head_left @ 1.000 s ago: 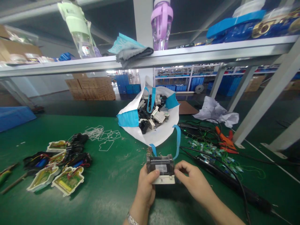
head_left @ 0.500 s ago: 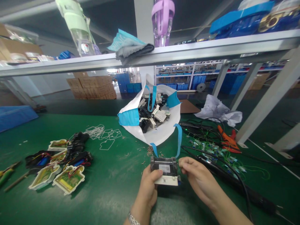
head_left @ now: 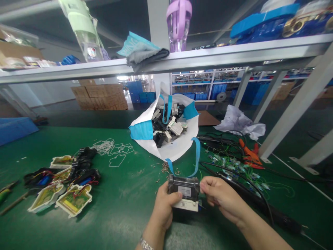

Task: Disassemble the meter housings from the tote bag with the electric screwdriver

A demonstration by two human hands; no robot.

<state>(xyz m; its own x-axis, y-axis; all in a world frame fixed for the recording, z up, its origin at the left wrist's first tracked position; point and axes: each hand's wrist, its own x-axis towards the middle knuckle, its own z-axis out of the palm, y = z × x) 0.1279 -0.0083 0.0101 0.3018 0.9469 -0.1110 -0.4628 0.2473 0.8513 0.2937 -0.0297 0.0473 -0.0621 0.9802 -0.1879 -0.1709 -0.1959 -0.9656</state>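
I hold a small black device with a white base and a white label (head_left: pixel 185 190) just above the green mat. My left hand (head_left: pixel 163 207) grips its left side, thumb laid across the front. My right hand (head_left: pixel 221 198) pinches its right edge with closed fingertips. Behind it lies a white bag with blue handles (head_left: pixel 166 147), full of black and white parts of the same kind.
Opened yellow-filled white housings and black parts (head_left: pixel 62 184) lie at left. Thin white gasket outlines (head_left: pixel 114 151) sit beside them. Cables, green-wired components (head_left: pixel 234 166), orange pliers (head_left: pixel 248 156) and a black tool (head_left: pixel 260 205) crowd the right. A metal shelf (head_left: pixel 166 62) hangs overhead.
Both hands have shifted the device slightly right and tilted it. My right fingers moved from its upper corner to its right edge.
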